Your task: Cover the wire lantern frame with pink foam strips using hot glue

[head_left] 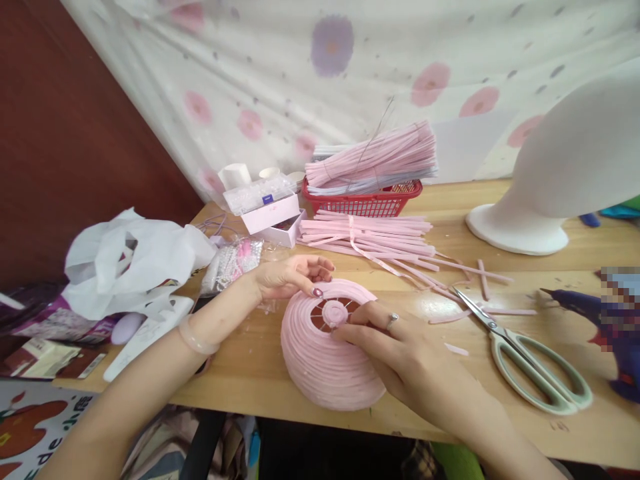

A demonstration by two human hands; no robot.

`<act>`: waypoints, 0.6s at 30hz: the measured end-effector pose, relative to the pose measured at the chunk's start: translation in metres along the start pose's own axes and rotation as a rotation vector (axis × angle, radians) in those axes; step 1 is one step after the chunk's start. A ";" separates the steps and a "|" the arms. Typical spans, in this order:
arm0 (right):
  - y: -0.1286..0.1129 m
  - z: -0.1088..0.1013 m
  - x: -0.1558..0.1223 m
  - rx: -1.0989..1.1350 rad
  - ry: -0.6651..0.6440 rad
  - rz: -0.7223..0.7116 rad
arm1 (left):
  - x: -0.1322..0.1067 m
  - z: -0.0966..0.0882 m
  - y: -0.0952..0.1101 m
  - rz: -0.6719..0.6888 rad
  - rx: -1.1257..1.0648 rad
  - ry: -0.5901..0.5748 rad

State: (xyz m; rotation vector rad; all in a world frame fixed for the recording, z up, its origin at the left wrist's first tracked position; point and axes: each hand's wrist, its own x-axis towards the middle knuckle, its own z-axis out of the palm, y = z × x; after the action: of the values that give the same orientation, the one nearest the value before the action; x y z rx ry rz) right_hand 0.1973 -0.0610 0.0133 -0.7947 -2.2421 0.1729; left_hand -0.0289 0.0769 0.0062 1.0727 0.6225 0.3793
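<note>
A round pink dome (325,373) of wound pipe cleaners stands at the table's front edge. Thin wire spokes cross the opening in its top, with a small pink coil (335,312) at their centre. My left hand (293,275) is at the far left of the opening, thumb touching the rim and fingers loosely curved apart above it. The thumb and fingertips of my right hand (395,340) are pinched at the coil's near right edge, on the pink pipe cleaner. The right hand wears a ring and hides the dome's right side.
Scissors (520,360) and a dark blue glue gun (585,307) lie at right, below a white mannequin head (555,153). Pink pipe cleaners (365,237) lie behind the dome, before a red basket (363,203) of more bundles. White boxes (273,215) and plastic bags (135,260) crowd the left.
</note>
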 end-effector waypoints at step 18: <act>-0.001 0.000 0.000 0.053 0.000 0.102 | -0.012 0.025 -0.004 0.173 0.030 0.243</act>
State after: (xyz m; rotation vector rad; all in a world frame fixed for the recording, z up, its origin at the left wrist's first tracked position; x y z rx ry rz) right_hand 0.1970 -0.0616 0.0141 -0.8808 -2.1888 0.2800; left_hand -0.0220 0.0509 0.0141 1.1219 0.7543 0.6589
